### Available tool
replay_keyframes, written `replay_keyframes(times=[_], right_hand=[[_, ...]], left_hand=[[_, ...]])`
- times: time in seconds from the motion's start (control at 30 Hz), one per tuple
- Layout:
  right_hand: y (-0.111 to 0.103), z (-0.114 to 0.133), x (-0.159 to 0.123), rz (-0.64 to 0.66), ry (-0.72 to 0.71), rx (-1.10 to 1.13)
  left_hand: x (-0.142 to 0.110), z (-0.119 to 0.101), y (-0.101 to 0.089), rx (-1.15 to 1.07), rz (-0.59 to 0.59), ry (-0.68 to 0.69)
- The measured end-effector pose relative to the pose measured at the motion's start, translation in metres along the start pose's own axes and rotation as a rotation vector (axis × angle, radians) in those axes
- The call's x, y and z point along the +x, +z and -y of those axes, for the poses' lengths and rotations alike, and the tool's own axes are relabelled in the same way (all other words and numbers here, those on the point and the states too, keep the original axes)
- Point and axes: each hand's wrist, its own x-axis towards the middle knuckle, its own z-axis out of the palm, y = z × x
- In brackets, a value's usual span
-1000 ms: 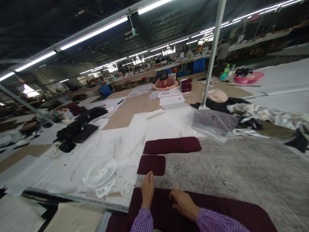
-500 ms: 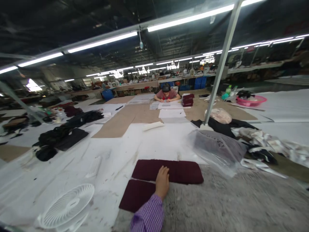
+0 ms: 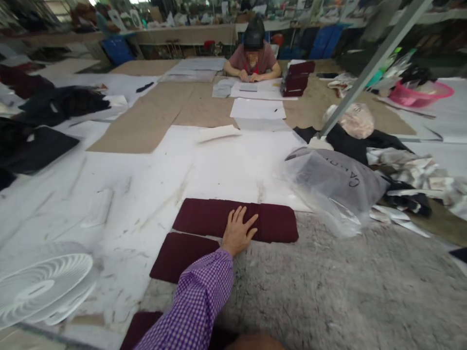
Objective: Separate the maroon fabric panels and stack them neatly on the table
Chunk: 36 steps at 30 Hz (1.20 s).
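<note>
My left hand (image 3: pixel 238 232), in a purple checked sleeve, lies palm down with fingers spread on a long row of dark maroon fabric pieces (image 3: pixel 199 214). Just below that row, partly under my forearm, lies another maroon piece (image 3: pixel 178 255). More maroon fabric (image 3: pixel 140 326) shows at the bottom edge, mostly covered by my sleeve. A blurred bit of skin at the bottom edge looks like my right hand (image 3: pixel 255 342); its fingers are hidden.
A white fan (image 3: pixel 40 289) is at the lower left. To the right are a clear plastic bag (image 3: pixel 328 180), a metal post (image 3: pixel 375 68) and a pink basin (image 3: pixel 419 95). Across the table a person (image 3: pixel 251 56) leans over papers beside stacked maroon pieces (image 3: pixel 295 80).
My view has tilted down and closer. The fingers of my left hand have spread apart on the maroon fabric. The blurred skin and more maroon fabric now show at the bottom edge.
</note>
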Motion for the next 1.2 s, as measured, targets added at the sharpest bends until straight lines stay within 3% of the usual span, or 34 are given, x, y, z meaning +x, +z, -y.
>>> replay_keyframes(times=[0.07, 0.17, 0.23, 0.3, 0.43, 0.73, 1.03, 1.2], right_hand=[[-0.044, -0.026, 0.018, -0.110, 0.043, -0.023], [-0.110, -0.078, 0.059, -0.402, 0.190, -0.152], [-0.140, -0.114, 0.085, -0.537, 0.255, -0.242], [-0.156, -0.143, 0.102, -0.589, 0.303, -0.309], [-0.163, -0.171, 0.116, -0.535, 0.346, -0.366], [-0.174, -0.187, 0.130, -0.442, 0.420, -0.355], [-0.170, -0.176, 0.119, -0.476, 0.384, -0.320], [-0.169, -0.174, 0.114, -0.412, 0.409, -0.294]], left_hand=[[0.001, 0.002, 0.001, -0.004, -0.003, 0.005], [0.002, 0.005, 0.002, -0.005, -0.009, 0.012], [0.002, 0.005, 0.002, 0.001, -0.013, 0.013], [0.001, 0.006, 0.002, 0.011, -0.014, 0.013], [0.000, 0.007, 0.001, 0.029, -0.013, 0.011], [-0.001, 0.009, 0.000, 0.048, -0.022, 0.018], [0.000, 0.011, 0.002, 0.036, -0.013, 0.018], [-0.001, 0.012, 0.003, 0.024, -0.018, 0.022]])
